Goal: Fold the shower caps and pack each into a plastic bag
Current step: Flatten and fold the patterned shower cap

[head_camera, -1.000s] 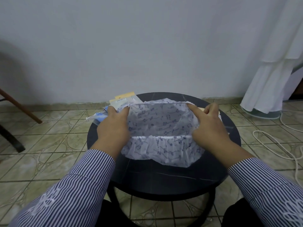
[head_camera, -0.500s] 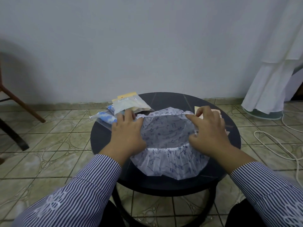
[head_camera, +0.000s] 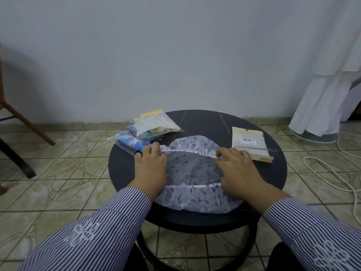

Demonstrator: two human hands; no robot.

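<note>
A white shower cap [head_camera: 193,171] with a blue print lies spread flat on the round black table [head_camera: 273,173]. My left hand [head_camera: 151,169] presses on its left side, fingertips at the far elastic edge. On the cap's right side rests my right hand [head_camera: 237,171], its fingers curled at that same far edge. An empty plastic bag [head_camera: 250,144] with a barcode label lies just beyond my right hand. Packed bags [head_camera: 154,126] are stacked at the table's far left, one holding a blue-patterned cap [head_camera: 130,141].
A wooden chair leg [head_camera: 25,122] stands on the tiled floor at the left. White fabric [head_camera: 328,90] hangs at the right over a fan base, and a white cable [head_camera: 332,177] trails across the floor beside the table.
The cap was held up and stretched open between both hands. Now it has been lowered flat onto the table, with both hands pressing on it.
</note>
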